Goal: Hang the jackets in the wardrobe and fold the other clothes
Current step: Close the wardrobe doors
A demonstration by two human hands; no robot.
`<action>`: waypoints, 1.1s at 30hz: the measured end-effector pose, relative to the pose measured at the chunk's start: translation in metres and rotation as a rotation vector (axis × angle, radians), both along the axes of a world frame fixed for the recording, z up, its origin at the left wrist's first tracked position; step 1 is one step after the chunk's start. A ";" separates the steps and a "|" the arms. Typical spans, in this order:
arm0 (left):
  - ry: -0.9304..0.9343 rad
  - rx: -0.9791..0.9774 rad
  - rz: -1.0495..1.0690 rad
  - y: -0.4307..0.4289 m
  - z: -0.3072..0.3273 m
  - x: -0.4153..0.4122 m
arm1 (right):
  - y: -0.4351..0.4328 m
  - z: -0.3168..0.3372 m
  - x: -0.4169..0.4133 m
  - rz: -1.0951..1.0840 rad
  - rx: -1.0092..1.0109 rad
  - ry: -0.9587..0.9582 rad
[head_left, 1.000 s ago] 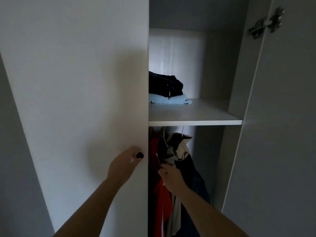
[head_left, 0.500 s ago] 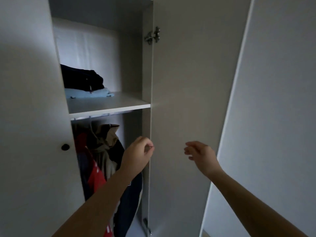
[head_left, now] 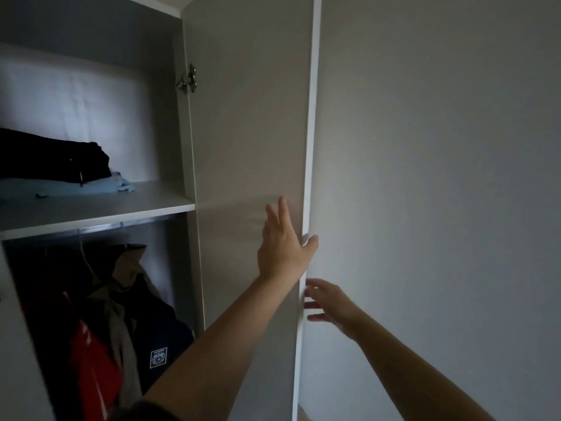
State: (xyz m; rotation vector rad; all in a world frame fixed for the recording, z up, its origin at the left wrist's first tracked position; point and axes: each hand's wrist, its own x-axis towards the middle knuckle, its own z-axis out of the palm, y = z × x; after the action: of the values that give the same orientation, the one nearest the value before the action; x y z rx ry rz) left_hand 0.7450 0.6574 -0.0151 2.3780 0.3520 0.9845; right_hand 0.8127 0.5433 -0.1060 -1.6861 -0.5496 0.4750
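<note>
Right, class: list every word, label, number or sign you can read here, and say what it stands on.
No text is readable.
On the navy jacket, a white square patch with a round emblem: any lettering is too blurred to read.

My left grip (head_left: 282,247) lies flat on the inner face of the open wardrobe door (head_left: 249,132), fingers straight, thumb reaching past its white edge; my right grip (head_left: 329,305) hovers just below at that edge, fingers spread; on the shelf (head_left: 121,208) a folded dark garment (head_left: 60,159) sits on a light blue garment (head_left: 100,188); beneath hang a red jacket (head_left: 94,369), a beige jacket (head_left: 127,262) and a navy jacket (head_left: 161,338) with a square badge.
</note>
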 end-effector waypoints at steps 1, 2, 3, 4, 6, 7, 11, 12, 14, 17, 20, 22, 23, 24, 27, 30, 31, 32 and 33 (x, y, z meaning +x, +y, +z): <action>-0.005 -0.011 0.036 -0.004 0.002 0.006 | 0.000 0.000 0.004 0.052 0.000 -0.002; -0.011 -0.018 0.068 -0.006 0.003 0.011 | 0.000 -0.001 0.008 0.095 0.008 -0.005; -0.012 -0.022 0.098 -0.008 0.002 0.014 | 0.001 -0.001 0.011 0.129 0.014 -0.012; -0.010 -0.023 0.123 -0.009 0.002 0.016 | 0.001 -0.001 0.013 0.160 0.017 -0.024; -0.001 -0.017 0.157 -0.010 0.002 0.017 | 0.002 0.000 0.018 0.221 0.021 -0.056; 0.001 -0.011 0.168 -0.010 0.002 0.016 | 0.003 0.002 0.019 0.246 0.019 -0.076; -0.028 0.015 0.176 -0.002 0.000 -0.004 | 0.016 0.005 0.015 0.325 -0.026 -0.167; -0.036 0.013 0.165 0.003 -0.001 -0.012 | 0.021 0.005 0.012 0.343 -0.040 -0.186; -0.052 -0.023 0.123 0.015 -0.002 -0.034 | 0.034 0.003 0.003 0.387 -0.064 -0.202; -0.089 -0.116 0.043 0.037 -0.004 -0.072 | 0.060 0.001 -0.019 0.479 -0.092 -0.203; -0.115 -0.134 -0.006 0.067 -0.006 -0.113 | 0.092 0.001 -0.048 0.549 -0.088 -0.204; -0.129 -0.123 -0.001 0.091 -0.008 -0.141 | 0.118 0.001 -0.070 0.592 -0.084 -0.219; -0.139 -0.116 0.012 0.105 -0.009 -0.154 | 0.132 0.000 -0.082 0.611 -0.082 -0.239; -0.151 -0.107 0.027 0.118 -0.010 -0.167 | 0.146 -0.001 -0.093 0.627 -0.079 -0.262; -0.206 -0.075 0.103 0.163 -0.012 -0.204 | 0.192 -0.003 -0.126 0.667 -0.070 -0.347; -0.230 -0.052 0.203 0.217 -0.013 -0.231 | 0.242 -0.003 -0.155 0.656 -0.068 -0.415; -0.234 -0.051 0.222 0.236 -0.014 -0.237 | 0.260 -0.002 -0.163 0.638 -0.071 -0.430; -0.234 -0.056 0.231 0.255 -0.015 -0.243 | 0.277 -0.002 -0.170 0.616 -0.074 -0.444; -0.225 -0.064 0.237 0.272 -0.016 -0.248 | 0.294 -0.002 -0.175 0.591 -0.077 -0.464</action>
State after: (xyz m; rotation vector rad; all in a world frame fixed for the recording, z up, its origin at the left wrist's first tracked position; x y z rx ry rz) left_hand 0.4972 0.9298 -0.0311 2.1745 0.5785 1.3140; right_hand 0.6374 0.8370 -0.1077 -1.6984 -1.4046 0.5246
